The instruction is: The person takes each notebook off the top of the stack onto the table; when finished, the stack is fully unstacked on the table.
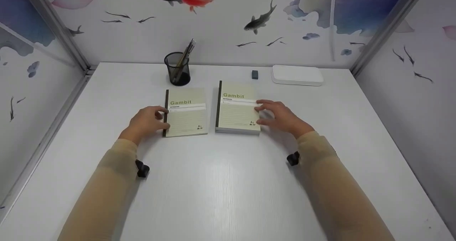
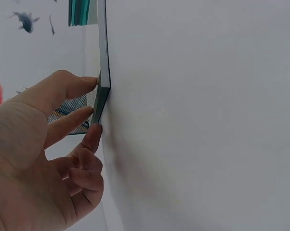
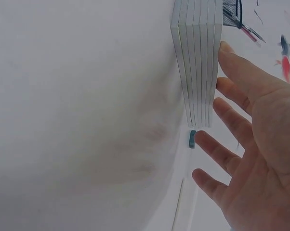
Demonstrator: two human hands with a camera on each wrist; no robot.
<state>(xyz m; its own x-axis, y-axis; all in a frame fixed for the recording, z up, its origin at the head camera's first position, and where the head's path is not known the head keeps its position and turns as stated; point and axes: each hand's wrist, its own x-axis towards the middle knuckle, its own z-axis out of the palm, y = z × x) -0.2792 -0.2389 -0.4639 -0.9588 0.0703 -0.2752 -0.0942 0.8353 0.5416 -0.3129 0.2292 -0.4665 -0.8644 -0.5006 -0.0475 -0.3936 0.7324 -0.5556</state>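
Observation:
A thin Gambit notebook (image 1: 187, 120) with a dark spine lies flat on the white table, left of centre. My left hand (image 1: 145, 122) is at its spine, thumb and fingertips touching that edge; in the left wrist view the outer fingers are curled beside the notebook's edge (image 2: 104, 62). Just to the right is a stack of several Gambit notebooks (image 1: 237, 114), topped by the same pale green cover. My right hand (image 1: 281, 116) has its fingertips along the right side of this stack, and the right wrist view shows its fingers spread near the stacked page edges (image 3: 198, 57).
Behind the notebooks stands a black mesh pen cup (image 1: 177, 68) holding several pens. A small dark eraser-like block (image 1: 255, 74) and a white flat case (image 1: 297, 75) lie at the back right. Printed wall panels (image 1: 221, 27) border the table.

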